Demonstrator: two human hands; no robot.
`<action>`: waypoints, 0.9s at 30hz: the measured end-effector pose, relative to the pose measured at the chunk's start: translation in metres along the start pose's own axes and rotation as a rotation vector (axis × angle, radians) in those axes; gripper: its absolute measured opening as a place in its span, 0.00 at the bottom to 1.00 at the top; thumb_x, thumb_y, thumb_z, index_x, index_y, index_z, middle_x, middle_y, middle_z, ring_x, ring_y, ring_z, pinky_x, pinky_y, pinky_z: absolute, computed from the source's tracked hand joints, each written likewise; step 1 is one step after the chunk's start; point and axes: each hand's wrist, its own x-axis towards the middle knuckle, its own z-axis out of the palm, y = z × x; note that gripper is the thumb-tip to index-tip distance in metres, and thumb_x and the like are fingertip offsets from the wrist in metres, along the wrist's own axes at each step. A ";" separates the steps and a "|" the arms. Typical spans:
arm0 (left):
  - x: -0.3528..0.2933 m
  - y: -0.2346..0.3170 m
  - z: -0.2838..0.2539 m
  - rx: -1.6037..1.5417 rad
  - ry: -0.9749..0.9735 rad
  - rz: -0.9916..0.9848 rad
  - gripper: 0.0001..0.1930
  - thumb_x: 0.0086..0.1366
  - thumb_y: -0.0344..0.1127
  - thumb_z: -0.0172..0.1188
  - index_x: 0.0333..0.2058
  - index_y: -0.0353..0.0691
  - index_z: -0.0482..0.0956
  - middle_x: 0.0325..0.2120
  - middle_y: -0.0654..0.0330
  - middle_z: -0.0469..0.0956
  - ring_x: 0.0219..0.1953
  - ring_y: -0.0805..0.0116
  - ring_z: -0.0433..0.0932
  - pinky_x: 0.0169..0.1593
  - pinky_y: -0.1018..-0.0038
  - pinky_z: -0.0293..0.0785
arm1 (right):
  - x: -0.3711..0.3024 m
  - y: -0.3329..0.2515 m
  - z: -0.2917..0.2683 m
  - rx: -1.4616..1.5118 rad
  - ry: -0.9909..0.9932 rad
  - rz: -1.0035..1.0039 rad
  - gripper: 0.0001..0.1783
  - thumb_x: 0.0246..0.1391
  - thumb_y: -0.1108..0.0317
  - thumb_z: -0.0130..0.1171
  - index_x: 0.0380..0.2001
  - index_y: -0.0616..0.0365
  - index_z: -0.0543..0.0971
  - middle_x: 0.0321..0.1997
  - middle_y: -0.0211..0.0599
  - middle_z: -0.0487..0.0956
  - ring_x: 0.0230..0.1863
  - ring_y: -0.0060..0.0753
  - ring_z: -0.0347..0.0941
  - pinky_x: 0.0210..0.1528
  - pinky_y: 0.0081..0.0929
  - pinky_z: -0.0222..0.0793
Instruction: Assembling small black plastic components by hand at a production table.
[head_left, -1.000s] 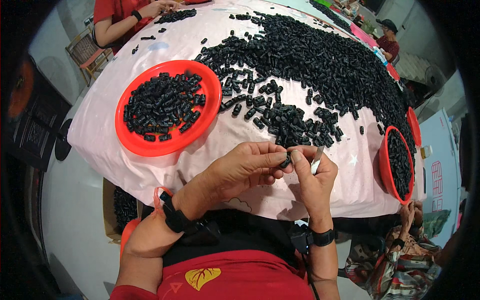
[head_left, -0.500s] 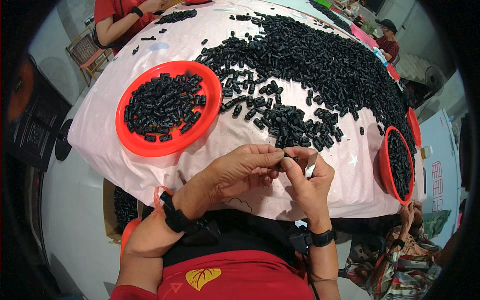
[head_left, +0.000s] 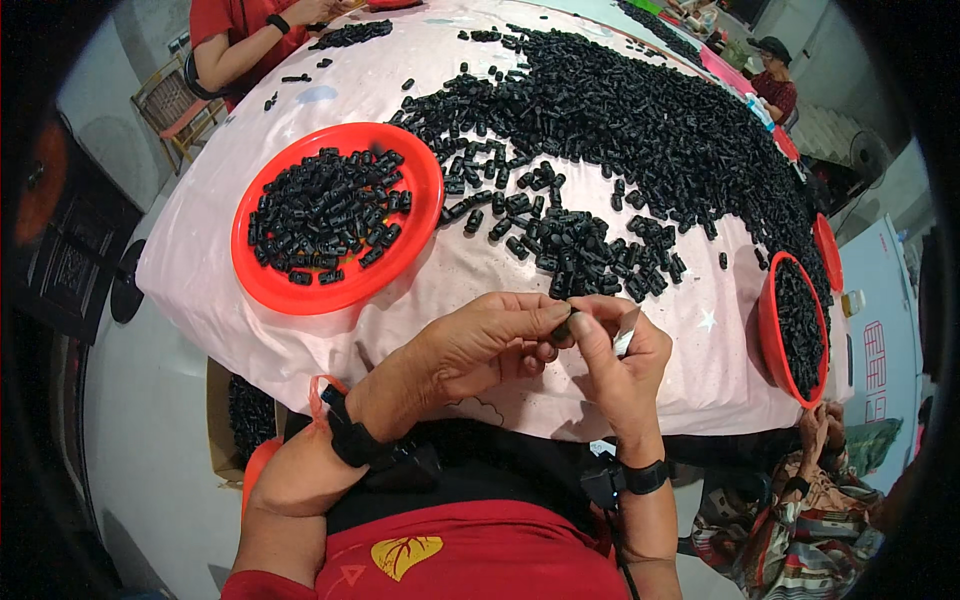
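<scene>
Hands together at the fingertips: left hand and right hand pinch one small black part over the worktop, near side of the loose black pile. Right also grips a pale strip (blade maybe, can't tell). Step looks like two-handed finger work; next move probably calls for a firm left pinch.

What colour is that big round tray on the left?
The round tray is bright red, seen best in the head view.
</scene>
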 end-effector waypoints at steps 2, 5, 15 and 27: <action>-0.001 0.000 0.001 -0.003 0.007 -0.004 0.11 0.66 0.40 0.55 0.39 0.39 0.73 0.28 0.68 0.72 0.27 0.82 0.69 0.32 0.85 0.68 | 0.001 -0.001 -0.001 0.002 -0.002 0.018 0.08 0.55 0.70 0.59 0.36 0.64 0.80 0.25 0.29 0.79 0.25 0.13 0.70 0.28 0.14 0.66; -0.002 0.000 -0.004 -0.054 0.003 0.002 0.11 0.66 0.40 0.55 0.39 0.39 0.74 0.28 0.67 0.72 0.26 0.82 0.69 0.32 0.85 0.68 | 0.001 -0.003 0.001 -0.030 0.028 0.031 0.09 0.56 0.69 0.58 0.34 0.64 0.80 0.25 0.28 0.79 0.25 0.13 0.69 0.29 0.15 0.64; -0.037 0.078 -0.046 -0.580 0.171 0.596 0.14 0.66 0.39 0.53 0.40 0.31 0.71 0.31 0.60 0.74 0.29 0.75 0.72 0.31 0.82 0.70 | 0.007 0.004 -0.010 0.031 0.194 0.134 0.08 0.56 0.70 0.57 0.32 0.64 0.81 0.25 0.25 0.77 0.26 0.12 0.65 0.29 0.14 0.60; 0.013 0.043 -0.024 1.164 0.506 0.591 0.13 0.60 0.32 0.56 0.44 0.39 0.76 0.29 0.62 0.75 0.31 0.72 0.74 0.35 0.78 0.70 | 0.007 0.003 -0.006 -0.033 0.182 0.113 0.08 0.56 0.70 0.57 0.31 0.65 0.80 0.25 0.27 0.77 0.27 0.14 0.67 0.32 0.15 0.63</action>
